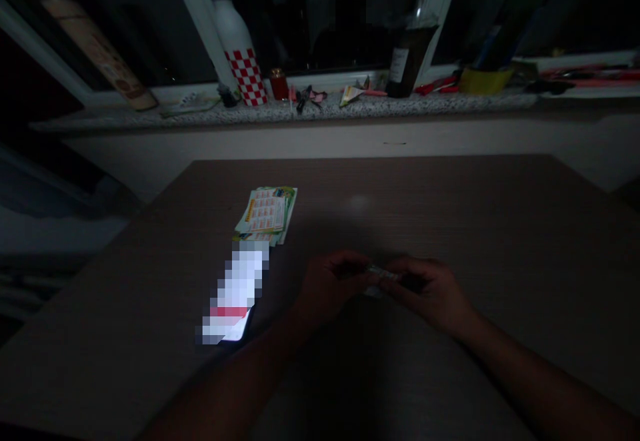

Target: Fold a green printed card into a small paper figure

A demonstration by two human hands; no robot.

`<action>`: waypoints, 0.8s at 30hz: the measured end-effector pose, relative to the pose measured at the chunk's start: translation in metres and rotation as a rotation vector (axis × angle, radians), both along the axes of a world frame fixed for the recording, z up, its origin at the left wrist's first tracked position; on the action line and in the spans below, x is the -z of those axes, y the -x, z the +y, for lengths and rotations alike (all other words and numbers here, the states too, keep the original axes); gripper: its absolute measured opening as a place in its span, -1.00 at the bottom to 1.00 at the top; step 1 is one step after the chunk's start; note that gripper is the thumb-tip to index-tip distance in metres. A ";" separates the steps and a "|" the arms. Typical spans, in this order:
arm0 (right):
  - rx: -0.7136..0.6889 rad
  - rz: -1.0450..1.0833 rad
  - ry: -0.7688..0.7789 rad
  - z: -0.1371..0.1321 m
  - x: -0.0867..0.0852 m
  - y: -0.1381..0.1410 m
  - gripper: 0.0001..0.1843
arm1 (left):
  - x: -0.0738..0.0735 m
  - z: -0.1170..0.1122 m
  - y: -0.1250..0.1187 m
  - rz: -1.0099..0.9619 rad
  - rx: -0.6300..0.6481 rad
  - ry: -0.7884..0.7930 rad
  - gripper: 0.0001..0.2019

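Bare left forearm [225,381] and bare right forearm [545,374]: nearest the camera, slanting inward from the lower edge and the lower right.
Left hand [327,288]: fingers curled, thumb and forefinger narrowed to a pinch on the near-left end of a small, thin, pale paper-like strip [383,272].
Right hand [440,294]: curled likewise, thumb and forefinger closed on the opposite end.
Paper-like strip: directly between the hands, touching the fingertips of both, so neither hand is nearer.
Its long axis: seems to run crosswise from left hand to right, dipping slightly rightward; fingers and dim light hide whether it is folded, and I cannot tell if it touches the table.
Loose stack of white-and-green printed paper slips [265,213]: beyond and to the left of the left hand, which is nearer; well apart from the right.
Slim phone with a bright white screen [233,294]: left of the left hand, its long axis slanting away and rightward toward the slips.
Brown wood-grain table [480,214]: beneath both hands.
Speckled stone windowsill [325,118]: well beyond both hands, bearing a white bottle with red checks [243,48].
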State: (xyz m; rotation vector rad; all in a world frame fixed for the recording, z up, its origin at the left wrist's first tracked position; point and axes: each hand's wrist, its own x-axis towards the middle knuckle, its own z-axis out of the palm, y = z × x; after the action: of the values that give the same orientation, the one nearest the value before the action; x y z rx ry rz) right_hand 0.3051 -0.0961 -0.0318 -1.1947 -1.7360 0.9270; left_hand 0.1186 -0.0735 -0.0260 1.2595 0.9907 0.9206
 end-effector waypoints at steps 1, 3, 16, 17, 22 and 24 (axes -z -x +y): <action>0.003 0.003 -0.005 0.000 -0.001 0.000 -0.84 | 0.000 0.000 0.000 -0.009 0.000 0.007 -0.77; 0.004 0.018 -0.018 0.000 -0.001 0.001 -0.84 | 0.000 0.000 -0.001 -0.019 -0.005 0.007 -0.79; 0.000 0.021 -0.098 -0.001 -0.003 -0.001 -0.87 | -0.001 0.000 -0.001 -0.019 -0.021 0.040 -0.79; 0.011 0.021 -0.106 -0.001 -0.003 -0.001 -0.88 | -0.001 0.001 -0.001 -0.021 -0.017 0.046 -0.78; 0.050 0.018 -0.110 -0.002 -0.002 -0.001 -0.88 | -0.003 0.001 0.000 0.002 -0.012 0.026 -0.80; 0.062 0.028 -0.111 -0.002 -0.003 0.000 -0.87 | -0.004 0.000 0.000 0.028 0.003 0.002 -0.81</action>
State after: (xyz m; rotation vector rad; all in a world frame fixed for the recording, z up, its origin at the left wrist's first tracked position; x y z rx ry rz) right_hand 0.3056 -0.0979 -0.0288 -1.1506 -1.6960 0.7965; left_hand 0.1186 -0.0733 -0.0223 1.2749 1.0115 0.9016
